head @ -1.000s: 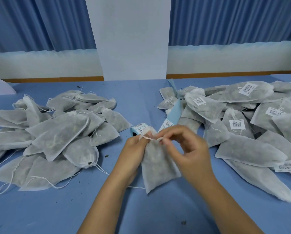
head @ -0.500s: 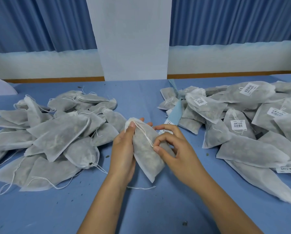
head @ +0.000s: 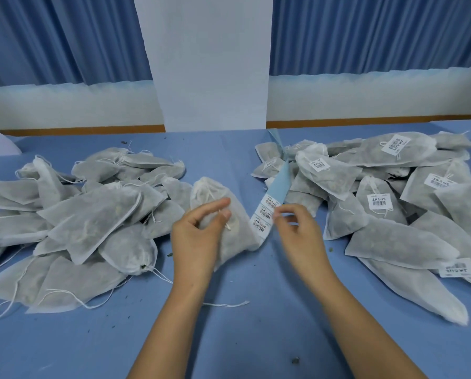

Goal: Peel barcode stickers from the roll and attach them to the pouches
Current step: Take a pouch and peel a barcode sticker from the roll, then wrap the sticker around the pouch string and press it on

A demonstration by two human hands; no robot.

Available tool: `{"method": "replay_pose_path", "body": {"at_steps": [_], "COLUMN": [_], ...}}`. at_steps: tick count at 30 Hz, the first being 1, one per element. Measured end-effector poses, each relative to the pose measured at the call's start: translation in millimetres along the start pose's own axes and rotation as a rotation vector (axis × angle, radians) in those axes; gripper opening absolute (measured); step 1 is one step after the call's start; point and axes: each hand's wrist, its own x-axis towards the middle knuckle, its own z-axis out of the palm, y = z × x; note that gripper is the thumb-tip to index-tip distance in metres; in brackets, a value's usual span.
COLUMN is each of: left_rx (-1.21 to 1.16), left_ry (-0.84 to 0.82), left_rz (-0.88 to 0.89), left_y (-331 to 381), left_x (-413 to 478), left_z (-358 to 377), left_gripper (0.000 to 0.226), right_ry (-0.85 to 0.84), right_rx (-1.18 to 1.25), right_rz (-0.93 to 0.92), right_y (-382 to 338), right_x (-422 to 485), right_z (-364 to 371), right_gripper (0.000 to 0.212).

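A blue table point(head: 228, 337) runs back to blue curtains point(head: 64, 36) and a white pillar point(head: 212, 64). The drawstring pouch point(head: 237, 231) sits just beyond the left hand point(head: 198, 237), whose loosely curled fingers overlap it; whether they grip it cannot be told. The hands are apart, with the sticker strip point(head: 267, 214) rising between them. The blurred right hand point(head: 302, 236) has its fingertips at the strip's edge, and any pinch is unclear. A heap of plain pouches point(head: 92, 214) lies left of the left hand, and the labelled pouches point(head: 379, 203) lie right of the right hand.

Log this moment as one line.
left hand: holds pouch, no label showing | right hand: at sticker strip, grip unclear
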Motion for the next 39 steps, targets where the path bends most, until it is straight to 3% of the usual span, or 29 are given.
{"method": "replay_pose_path", "body": {"at_steps": [1,3,5,7,10,14,17,24,39], "left_rx": [0.000,0.032,0.092,0.154,0.216,0.381,0.469,0.625,0.624], "left_ry": [0.034,0.065,0.073,0.072,0.066,0.115,0.020,-0.231,-0.236], "left_rz": [0.020,0.053,0.091,0.156,0.322,0.610,0.731,0.675,0.636], "left_y": [0.8,1.3,0.0,-1.6,-3.0,-8.9,-16.9,-25.9,-32.4], "left_x": [1.1,0.6,-1.2,-2.4,-1.9,1.4,4.4,8.7,10.4], "left_z": [-1.5,-1.0,2.3,3.7,0.1,-2.2,4.9,10.0,6.4], "left_gripper": [0.030,0.031,0.032,0.036,0.040,0.030,0.016,0.014,0.011], "right_ry": [0.054,-0.007,-0.082,-0.063,0.034,-0.025,-0.098,-0.175,-0.228], "right_rx": [-0.046,-0.048,0.144,0.311,0.341,0.176,-0.059,-0.194,-0.367], "right_rz": [0.136,0.361,0.438,0.387,0.238,0.019,-0.114,-0.275,-0.411], "right_y": [5.2,18.6,25.3,23.8,20.0,12.6,11.2,5.9,4.9], "right_x": [10.1,23.5,28.8,27.7,28.6,19.7,10.0,3.2,0.0], "right_z": [-3.0,-4.3,2.2,6.3,2.0,1.5,4.4,2.0,1.7], "right_gripper": [0.011,0.027,0.022,0.013,0.015,0.021,0.012,0.013,0.011]}}
